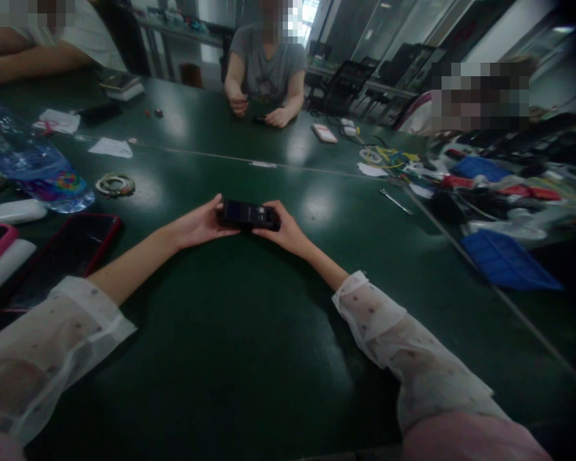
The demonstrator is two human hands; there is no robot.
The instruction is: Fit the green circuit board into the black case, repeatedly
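A small black device with a lit screen [242, 212] is held low over the green table [230, 333], its screen tilted up toward me. My left hand [202, 221] grips its left end, thumb at the upper corner and fingers along the lower edge. On the right end, my right hand [283, 227] closes round it with the thumb in front. Small pale marks show on the screen, too blurred to read. Whether the device's underside touches the table is hidden.
At left are a large water bottle [33, 157], a red-edged phone [72, 250], a white case [19, 211] and a coiled bracelet [115, 185]. A wrench [396, 201] and blue tray [509, 259] lie right, near tangled cables. A person [269, 70] sits opposite.
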